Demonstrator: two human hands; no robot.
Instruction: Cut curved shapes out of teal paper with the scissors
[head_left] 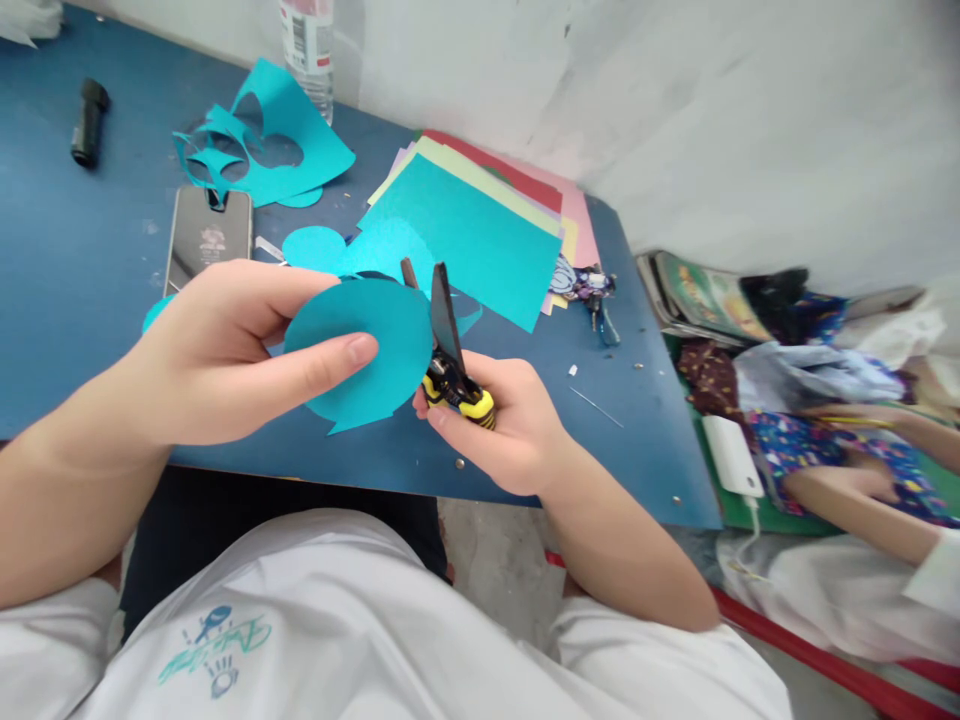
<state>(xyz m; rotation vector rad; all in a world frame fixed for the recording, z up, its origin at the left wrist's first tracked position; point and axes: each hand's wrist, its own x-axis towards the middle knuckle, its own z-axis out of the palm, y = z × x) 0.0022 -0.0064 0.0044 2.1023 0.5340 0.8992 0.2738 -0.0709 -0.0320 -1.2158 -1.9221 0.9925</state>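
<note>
Left hand (pixel 232 360): pinching a teal paper disc (pixel 386 375) between the thumb, lying across its face, and the fingers behind.
Right hand (pixel 506 415): closing around the yellow-and-black handles of a pair of scissors (pixel 448 325), whose dark blades are standing apart and pointing away from the body.
Teal paper disc: hovering above the near part of the blue counter (pixel 637 430), a pointed sliver jutting from its lower edge; its right edge is lying right by the blades, contact being impossible to tell.
Loose teal circle (pixel 313 247): lying just beyond the left hand.
Smartphone (pixel 214 232): resting left of that circle, partly hidden by the left hand.
Coloured paper stack (pixel 480 240): fanning out beyond the scissors, a teal sheet topping it.
Holed teal sheet (pixel 300 110): curling up behind the smartphone.
Plastic bottle (pixel 309 50): standing against the wall.
White power bank (pixel 731 455): lying near a co-worker's forearm (pixel 862 500) at the right.
</note>
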